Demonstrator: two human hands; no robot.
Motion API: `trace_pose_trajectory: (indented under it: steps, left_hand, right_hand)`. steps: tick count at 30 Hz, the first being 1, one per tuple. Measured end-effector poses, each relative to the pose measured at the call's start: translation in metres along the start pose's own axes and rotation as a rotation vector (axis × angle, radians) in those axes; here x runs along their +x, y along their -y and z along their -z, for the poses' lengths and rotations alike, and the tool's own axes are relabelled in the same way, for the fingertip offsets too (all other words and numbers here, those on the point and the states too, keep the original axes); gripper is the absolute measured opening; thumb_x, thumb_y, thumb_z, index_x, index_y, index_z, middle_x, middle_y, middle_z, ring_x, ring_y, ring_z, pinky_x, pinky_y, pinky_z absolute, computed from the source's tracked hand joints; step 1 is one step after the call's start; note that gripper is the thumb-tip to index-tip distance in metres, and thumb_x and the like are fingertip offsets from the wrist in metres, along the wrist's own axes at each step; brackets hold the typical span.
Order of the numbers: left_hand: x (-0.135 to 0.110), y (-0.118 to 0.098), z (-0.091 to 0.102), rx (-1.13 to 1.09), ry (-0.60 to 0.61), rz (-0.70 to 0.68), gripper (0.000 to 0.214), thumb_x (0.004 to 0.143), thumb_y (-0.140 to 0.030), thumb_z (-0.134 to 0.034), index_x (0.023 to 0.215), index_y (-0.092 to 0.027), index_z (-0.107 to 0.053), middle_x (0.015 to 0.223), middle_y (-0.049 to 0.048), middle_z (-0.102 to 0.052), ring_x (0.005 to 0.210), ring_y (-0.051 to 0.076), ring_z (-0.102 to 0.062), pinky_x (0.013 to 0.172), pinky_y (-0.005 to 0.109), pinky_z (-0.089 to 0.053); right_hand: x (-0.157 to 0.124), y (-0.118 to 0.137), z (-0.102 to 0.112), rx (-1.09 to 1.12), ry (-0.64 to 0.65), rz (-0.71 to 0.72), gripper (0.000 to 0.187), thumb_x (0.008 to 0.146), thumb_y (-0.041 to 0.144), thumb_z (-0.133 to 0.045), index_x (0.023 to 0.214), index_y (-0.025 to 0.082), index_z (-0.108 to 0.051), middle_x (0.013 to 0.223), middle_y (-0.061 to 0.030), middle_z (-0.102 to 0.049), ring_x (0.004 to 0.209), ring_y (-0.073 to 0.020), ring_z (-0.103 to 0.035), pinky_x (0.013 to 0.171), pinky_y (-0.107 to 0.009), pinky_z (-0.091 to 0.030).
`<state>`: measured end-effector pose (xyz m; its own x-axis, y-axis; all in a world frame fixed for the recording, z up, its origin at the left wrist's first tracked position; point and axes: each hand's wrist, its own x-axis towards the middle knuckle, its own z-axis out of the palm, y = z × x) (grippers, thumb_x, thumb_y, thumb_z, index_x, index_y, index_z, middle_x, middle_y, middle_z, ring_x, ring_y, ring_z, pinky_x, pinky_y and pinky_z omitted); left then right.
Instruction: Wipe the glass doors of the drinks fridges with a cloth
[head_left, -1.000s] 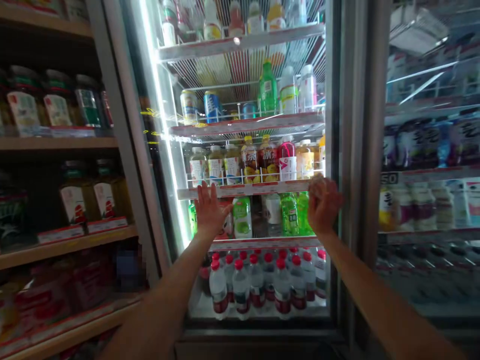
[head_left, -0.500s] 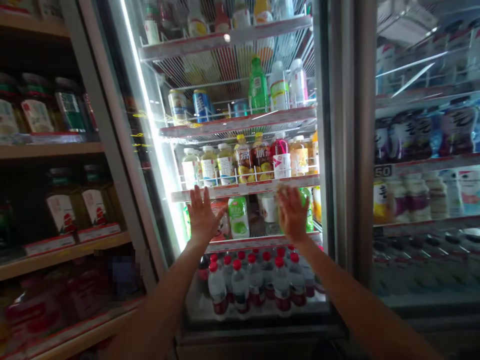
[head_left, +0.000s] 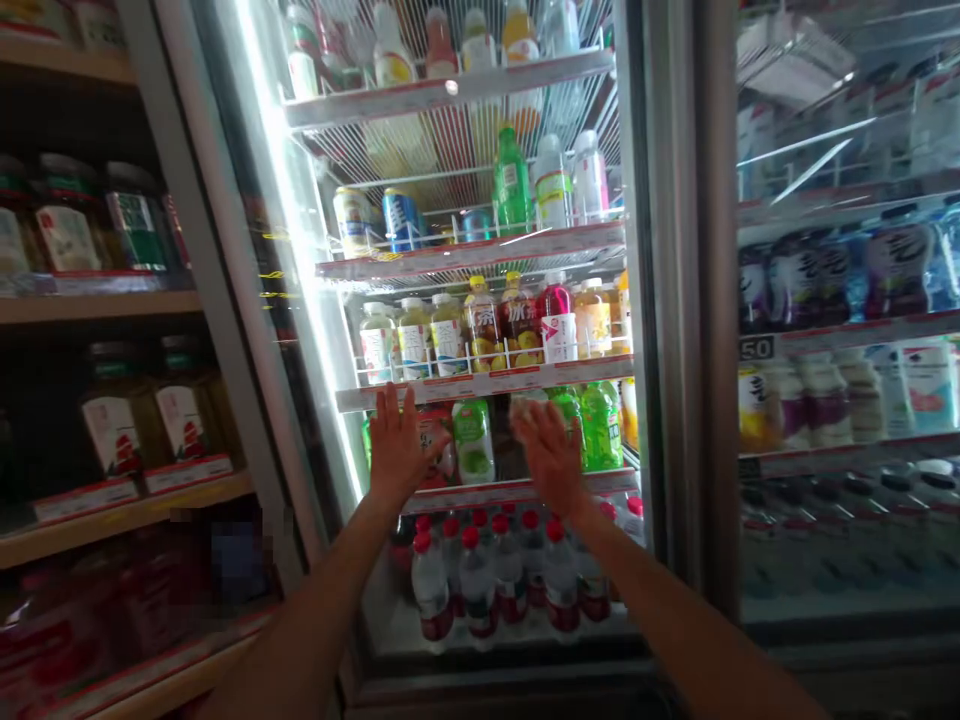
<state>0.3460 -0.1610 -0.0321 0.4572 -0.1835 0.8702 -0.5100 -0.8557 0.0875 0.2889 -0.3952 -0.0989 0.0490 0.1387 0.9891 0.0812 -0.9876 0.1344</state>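
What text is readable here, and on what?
"50": dark shelf tag at right, possibly partly hidden.
"茶": left yellow-capped bottle.
"冰": right yellow-capped bottle.
Too small or blurred: green bottles, blue can, red-capped bottles, price strips, purple packs, left-hand jars.

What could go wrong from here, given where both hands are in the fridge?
The right hand overlaps the green bottles in view; if it is that close, a sideways move might knock one.
The left hand, fingers spread, appears near the shelf edge above, so its fingertips might bump it; contact is unclear.
The red-capped bottles stand close together below, so a dropping forearm could tip several.
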Motion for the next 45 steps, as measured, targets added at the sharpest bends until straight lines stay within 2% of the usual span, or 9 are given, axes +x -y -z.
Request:
trace_pose_trajectory:
  steps: [5, 13, 16, 21, 24, 30, 33, 38, 45]
  left_hand:
    - [-0.002, 0.001, -0.002, 0.007, -0.014, -0.001, 0.088, 0.076, -0.062, -0.052, 0.144, -0.015, -0.02, 0.153, 0.0171, -0.011, 0.141, 0.032, -0.003, 0.111, 0.055, -0.015]
    - [-0.013, -0.003, -0.004, 0.025, -0.019, 0.016, 0.084, 0.08, -0.058, -0.05, 0.145, -0.017, -0.017, 0.153, 0.0172, -0.01, 0.141, 0.033, -0.004, 0.108, 0.058, -0.018]
    - [-0.021, 0.002, -0.006, 0.05, 0.003, -0.031, 0.085, 0.078, -0.054, -0.055, 0.144, -0.015, -0.019, 0.152, 0.0179, -0.011, 0.141, 0.033, -0.004, 0.109, 0.057, -0.017]
    - [-0.028, 0.005, -0.007, 0.067, 0.027, -0.043, 0.083, 0.077, -0.05, -0.059, 0.143, -0.013, -0.024, 0.152, 0.0192, -0.013, 0.141, 0.033, -0.004, 0.11, 0.056, -0.016]
    - [-0.029, 0.003, -0.007, 0.07, 0.025, -0.036, 0.083, 0.078, -0.05, -0.058, 0.143, -0.012, -0.023, 0.151, 0.02, -0.014, 0.141, 0.033, -0.004, 0.109, 0.056, -0.017]
    - [-0.031, 0.0, -0.006, 0.067, 0.008, -0.033, 0.079, 0.081, -0.051, -0.053, 0.144, -0.016, -0.019, 0.152, 0.0191, -0.013, 0.141, 0.032, -0.006, 0.108, 0.056, -0.021]
    - [-0.031, 0.001, -0.006, 0.053, 0.013, -0.021, 0.079, 0.081, -0.05, -0.053, 0.144, -0.017, -0.019, 0.152, 0.0181, -0.014, 0.141, 0.032, -0.007, 0.108, 0.057, -0.02]
    - [-0.032, 0.0, -0.008, 0.03, 0.02, -0.004, 0.082, 0.079, -0.048, -0.058, 0.144, -0.018, -0.019, 0.152, 0.0177, -0.011, 0.141, 0.033, -0.004, 0.108, 0.057, -0.019]
    - [-0.032, -0.001, -0.006, 0.034, 0.032, 0.0, 0.08, 0.08, -0.048, -0.057, 0.144, -0.016, -0.021, 0.152, 0.0188, -0.012, 0.141, 0.033, -0.006, 0.108, 0.057, -0.019]
  right_hand:
    - [-0.023, -0.069, 0.024, -0.125, -0.166, -0.463, 0.05, 0.087, 0.021, -0.038, 0.137, 0.017, -0.04, 0.147, -0.0184, -0.028, 0.134, -0.0316, -0.028, 0.1, -0.057, -0.03]
    - [-0.029, 0.05, -0.007, 0.085, 0.114, 0.047, 0.049, 0.085, 0.014, -0.043, 0.132, 0.026, -0.047, 0.136, -0.0048, -0.049, 0.137, -0.0212, -0.025, 0.114, -0.047, -0.012]
    - [-0.04, 0.017, 0.004, 0.046, 0.114, 0.022, 0.05, 0.086, 0.013, -0.042, 0.133, 0.028, -0.045, 0.139, -0.005, -0.046, 0.136, -0.0208, -0.027, 0.113, -0.049, -0.011]
    - [-0.049, -0.059, 0.028, -0.138, -0.079, -0.368, 0.051, 0.087, 0.018, -0.04, 0.137, 0.022, -0.039, 0.147, -0.0155, -0.029, 0.135, -0.03, -0.029, 0.103, -0.059, -0.025]
    - [-0.043, -0.029, 0.019, -0.064, -0.029, -0.343, 0.053, 0.085, 0.016, -0.039, 0.138, 0.022, -0.039, 0.148, -0.0135, -0.028, 0.137, -0.0294, -0.025, 0.105, -0.056, -0.025]
    - [-0.045, 0.057, -0.005, 0.106, 0.181, 0.082, 0.051, 0.083, 0.013, -0.046, 0.132, 0.028, -0.047, 0.138, -0.0023, -0.047, 0.136, -0.0206, -0.027, 0.114, -0.047, -0.008]
    - [-0.062, 0.019, 0.008, 0.074, 0.163, 0.057, 0.053, 0.084, 0.012, -0.044, 0.133, 0.032, -0.045, 0.14, -0.0016, -0.044, 0.135, -0.0192, -0.029, 0.113, -0.048, -0.009]
    - [-0.077, -0.055, 0.033, -0.138, -0.008, -0.382, 0.054, 0.088, 0.019, -0.04, 0.141, 0.026, -0.032, 0.15, -0.0147, -0.024, 0.134, -0.0316, -0.029, 0.102, -0.059, -0.026]
    - [-0.068, 0.035, 0.007, 0.033, 0.156, -0.111, 0.053, 0.085, 0.014, -0.042, 0.136, 0.028, -0.041, 0.144, -0.0087, -0.038, 0.137, -0.0258, -0.025, 0.11, -0.052, -0.018]
